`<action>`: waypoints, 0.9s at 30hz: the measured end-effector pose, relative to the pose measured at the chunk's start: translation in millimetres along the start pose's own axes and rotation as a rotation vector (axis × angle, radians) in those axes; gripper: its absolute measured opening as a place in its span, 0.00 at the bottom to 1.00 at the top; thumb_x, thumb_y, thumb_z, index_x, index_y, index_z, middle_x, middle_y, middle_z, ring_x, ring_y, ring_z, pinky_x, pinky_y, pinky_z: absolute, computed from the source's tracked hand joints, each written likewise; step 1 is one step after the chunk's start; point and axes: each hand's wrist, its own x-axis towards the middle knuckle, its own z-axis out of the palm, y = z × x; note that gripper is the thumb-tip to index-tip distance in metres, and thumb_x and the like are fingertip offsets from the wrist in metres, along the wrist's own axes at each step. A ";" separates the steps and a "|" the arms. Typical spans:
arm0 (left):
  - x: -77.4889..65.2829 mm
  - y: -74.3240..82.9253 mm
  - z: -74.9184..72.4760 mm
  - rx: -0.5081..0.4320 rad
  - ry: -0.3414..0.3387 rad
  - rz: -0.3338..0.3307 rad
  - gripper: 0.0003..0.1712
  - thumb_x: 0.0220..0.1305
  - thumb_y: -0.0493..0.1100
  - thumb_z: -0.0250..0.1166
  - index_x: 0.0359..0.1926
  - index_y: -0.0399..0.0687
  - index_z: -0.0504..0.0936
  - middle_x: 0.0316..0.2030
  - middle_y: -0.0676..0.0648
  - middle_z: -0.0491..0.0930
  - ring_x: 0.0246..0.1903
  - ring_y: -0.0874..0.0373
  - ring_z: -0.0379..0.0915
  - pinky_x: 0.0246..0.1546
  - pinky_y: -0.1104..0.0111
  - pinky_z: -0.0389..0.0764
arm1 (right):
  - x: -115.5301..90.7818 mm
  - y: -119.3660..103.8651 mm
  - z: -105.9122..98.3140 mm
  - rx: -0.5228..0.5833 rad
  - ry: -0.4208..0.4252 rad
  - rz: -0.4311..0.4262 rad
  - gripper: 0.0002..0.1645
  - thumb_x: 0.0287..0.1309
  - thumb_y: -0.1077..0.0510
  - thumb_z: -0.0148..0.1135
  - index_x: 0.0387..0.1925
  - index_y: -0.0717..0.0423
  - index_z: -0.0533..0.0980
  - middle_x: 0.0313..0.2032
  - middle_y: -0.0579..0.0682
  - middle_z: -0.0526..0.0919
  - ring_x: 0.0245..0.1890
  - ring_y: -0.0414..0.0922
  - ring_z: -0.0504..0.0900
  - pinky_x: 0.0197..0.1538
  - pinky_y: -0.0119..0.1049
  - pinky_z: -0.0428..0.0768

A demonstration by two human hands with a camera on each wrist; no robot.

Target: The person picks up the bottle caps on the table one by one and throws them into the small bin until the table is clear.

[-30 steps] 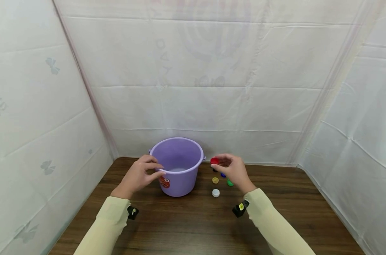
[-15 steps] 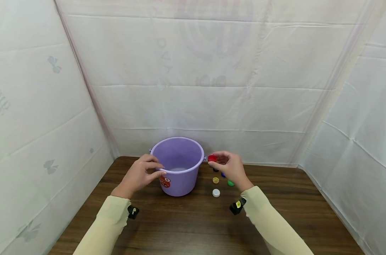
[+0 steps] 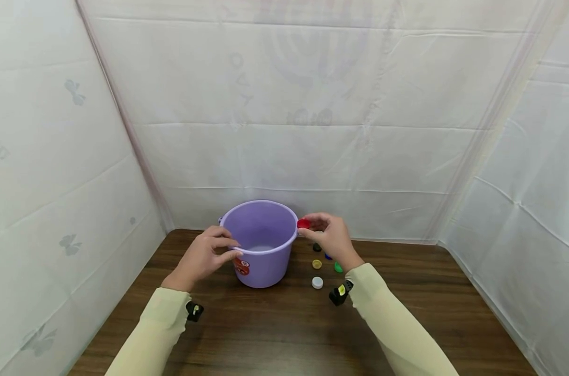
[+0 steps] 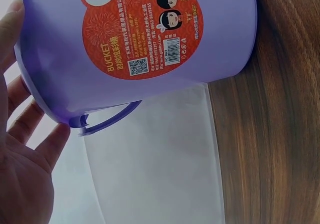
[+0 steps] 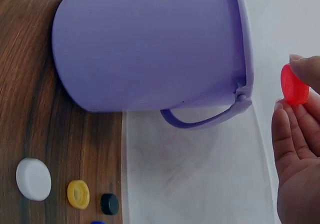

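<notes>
The supporting surface is a brown wood-grain table; a purple bucket stands upright on it, between the left hand and the right hand. Five caps lie below the right hand in the head view: black cap, directly beneath its fingers; blue cap, partly covered by it; green cap, likewise; yellow cap, lower; white cap, lowest.
</notes>
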 end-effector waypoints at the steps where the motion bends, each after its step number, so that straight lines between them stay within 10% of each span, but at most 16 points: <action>1: -0.1 0.0 -0.3 0.000 -0.002 -0.001 0.08 0.53 0.48 0.81 0.36 0.57 0.92 0.39 0.57 0.81 0.45 0.60 0.74 0.45 0.60 0.80 | 1.2 -0.9 0.6 0.008 -0.001 0.003 0.21 0.54 0.52 0.80 0.49 0.53 0.86 0.41 0.51 0.91 0.38 0.43 0.88 0.40 0.32 0.86; 27: -0.5 2.9 -1.5 0.008 -0.009 -0.020 0.08 0.53 0.47 0.81 0.35 0.58 0.92 0.40 0.56 0.82 0.45 0.58 0.74 0.44 0.59 0.79 | 25.6 -11.5 29.5 0.066 -0.033 0.000 0.18 0.52 0.55 0.80 0.46 0.54 0.86 0.41 0.51 0.91 0.38 0.45 0.89 0.41 0.36 0.87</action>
